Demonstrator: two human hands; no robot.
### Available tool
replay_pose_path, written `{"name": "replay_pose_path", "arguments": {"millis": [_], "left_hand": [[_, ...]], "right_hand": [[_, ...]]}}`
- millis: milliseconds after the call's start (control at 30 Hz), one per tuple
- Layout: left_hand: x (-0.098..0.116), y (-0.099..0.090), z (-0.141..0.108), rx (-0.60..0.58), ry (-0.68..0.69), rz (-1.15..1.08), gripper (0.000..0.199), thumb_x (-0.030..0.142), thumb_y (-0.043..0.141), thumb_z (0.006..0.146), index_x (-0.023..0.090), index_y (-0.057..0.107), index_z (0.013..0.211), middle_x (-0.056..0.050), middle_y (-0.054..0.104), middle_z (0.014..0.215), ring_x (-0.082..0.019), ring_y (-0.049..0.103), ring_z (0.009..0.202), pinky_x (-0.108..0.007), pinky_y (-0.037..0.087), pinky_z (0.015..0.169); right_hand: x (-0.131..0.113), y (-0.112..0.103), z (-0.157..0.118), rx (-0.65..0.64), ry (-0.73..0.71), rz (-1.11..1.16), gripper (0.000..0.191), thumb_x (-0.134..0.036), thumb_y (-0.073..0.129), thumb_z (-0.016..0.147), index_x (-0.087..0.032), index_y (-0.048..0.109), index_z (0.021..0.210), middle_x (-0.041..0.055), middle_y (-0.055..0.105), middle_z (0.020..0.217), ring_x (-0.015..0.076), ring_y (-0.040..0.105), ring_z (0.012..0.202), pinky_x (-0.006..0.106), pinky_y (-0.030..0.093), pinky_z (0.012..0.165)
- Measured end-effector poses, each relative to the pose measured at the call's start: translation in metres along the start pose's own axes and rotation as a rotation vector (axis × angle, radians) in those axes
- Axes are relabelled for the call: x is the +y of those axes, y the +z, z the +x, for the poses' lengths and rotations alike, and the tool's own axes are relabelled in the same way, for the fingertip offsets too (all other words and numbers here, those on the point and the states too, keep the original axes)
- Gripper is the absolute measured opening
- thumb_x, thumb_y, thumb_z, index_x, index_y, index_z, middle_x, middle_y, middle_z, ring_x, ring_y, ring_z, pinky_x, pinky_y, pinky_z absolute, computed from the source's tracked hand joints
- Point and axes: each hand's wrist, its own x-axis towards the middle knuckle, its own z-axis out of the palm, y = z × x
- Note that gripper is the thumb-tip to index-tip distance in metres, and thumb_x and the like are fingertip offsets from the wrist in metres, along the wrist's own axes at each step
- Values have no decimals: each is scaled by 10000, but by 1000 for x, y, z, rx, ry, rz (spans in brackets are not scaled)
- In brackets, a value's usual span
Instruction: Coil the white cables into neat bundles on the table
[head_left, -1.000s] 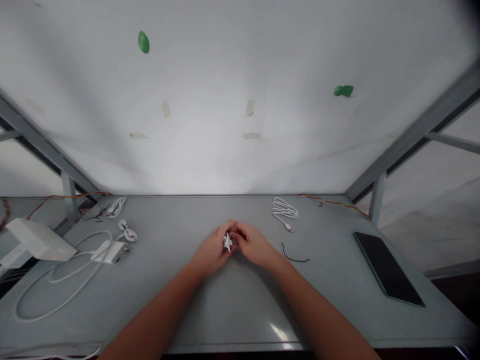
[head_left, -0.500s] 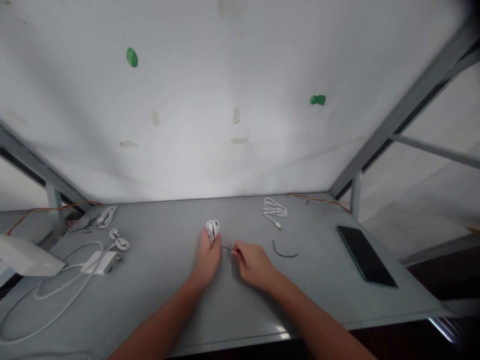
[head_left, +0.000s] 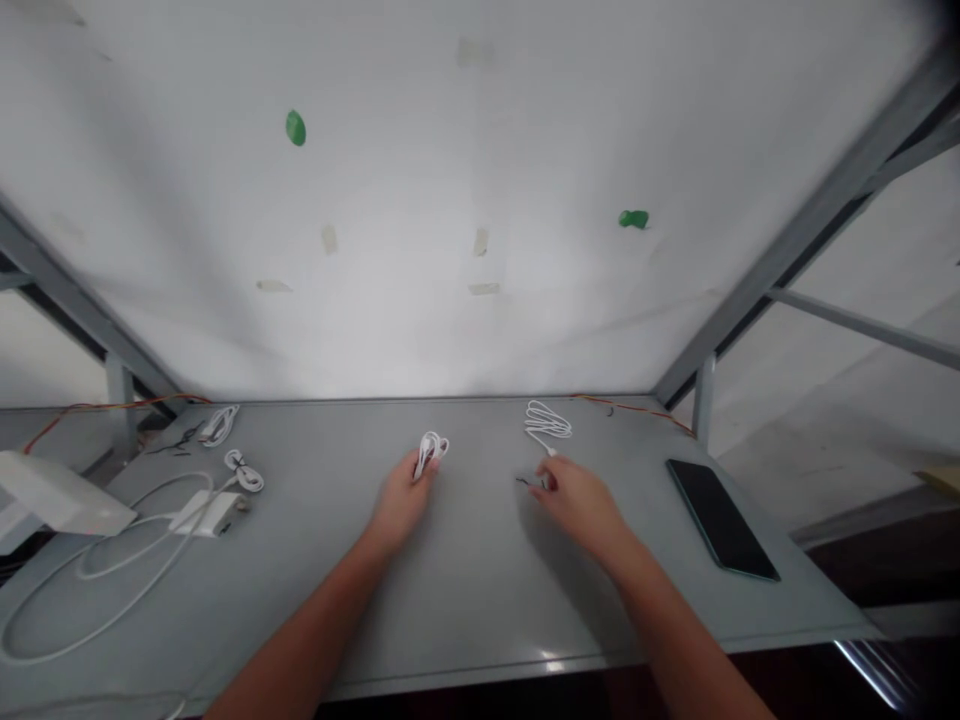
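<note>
My left hand (head_left: 406, 497) is closed round a small coiled white cable (head_left: 430, 452) near the middle of the table. To the right, my right hand (head_left: 574, 495) is held low over the table with thumb and fingertips close together. A short black tie (head_left: 524, 482) shows at those fingertips; whether it is held or only lies beneath them is unclear. Just beyond my right hand lies a loosely coiled white cable (head_left: 548, 420), its plug end partly hidden by my fingers.
A dark phone (head_left: 721, 520) lies at the right. On the left are a white adapter (head_left: 206, 513) with a long cable, a tied white cable (head_left: 244, 471), another coil (head_left: 220, 426) and black ties (head_left: 178, 441). A white wall and metal frame stand behind.
My right hand has moved right, away from my left hand and the dark strand between them, to beside the loose cable. My left hand still holds its coil. The view has shifted slightly.
</note>
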Motion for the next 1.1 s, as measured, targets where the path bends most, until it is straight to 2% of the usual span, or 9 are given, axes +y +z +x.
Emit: {"name": "replay_pose_path", "arguments": {"millis": [67,133,267,433,600,733,867,967,1100], "left_hand": [[-1,-1,-1,-36,160,139,292,470,566,994,209,695,1006,-45,693,927,-236,658,913,-362,536,856],[-3,-1,0,-103,265,225,257,382,520,1019,210,711,1000,-61,700,974,-238,665,948,-377,532,915],[-5,-13,6,-23,224,471,221,337,589,972,207,695,1116,-114,705,1109,-266,664,1066,-406,511,990],[-5,-84,12,632,-331,1084,539,388,656,886,57,601,1307,-297,599,1346,-460,535,1286,-585,438,1036],[-23,-154,6,1012,-524,1132,609,380,560,872,-5,560,1344,-367,520,1424,-507,487,1319,-663,426,1014],[-39,-164,11,1001,-538,1107,487,262,485,892,54,592,1319,-355,484,1490,-502,431,1400,-745,356,1054],[-38,-154,19,924,-542,1095,462,105,430,869,80,609,1294,-330,581,1390,-507,443,1387,-764,338,1047],[-32,-137,25,841,-475,1051,426,92,458,862,82,605,1262,-319,621,1317,-500,496,1351,-721,365,1048],[-28,-92,31,519,-220,693,225,162,530,900,159,602,1113,-193,689,1143,-343,670,1120,-484,499,975]], "right_hand": [[-36,25,23,9,-64,278,347,-450,714,893,-227,713,1158,77,726,975,201,614,723,327,449,677],[-69,55,44,-145,-91,540,519,-538,671,926,-235,653,1346,84,734,1095,175,635,724,305,487,657],[-90,98,75,-448,-41,801,407,-529,691,885,-172,783,1057,24,714,706,165,603,557,293,489,584],[-37,89,99,1,267,621,309,-363,658,870,-157,799,1051,85,782,799,257,740,745,377,561,775],[0,62,98,375,186,67,302,-248,575,882,-123,777,1068,205,765,1126,346,686,1084,449,492,966],[-15,58,84,423,94,-163,257,-191,582,879,-107,733,1069,233,723,1145,373,621,1113,464,430,1000],[-42,68,76,390,-12,-104,216,-181,553,896,-129,698,1047,197,713,1099,345,606,1070,439,436,980],[-55,78,74,336,-99,-14,175,-162,544,877,-168,686,978,164,710,1036,316,620,1043,420,453,962],[-65,93,69,199,-133,200,138,-167,536,879,-206,662,918,101,720,923,255,662,904,366,489,848]]}}
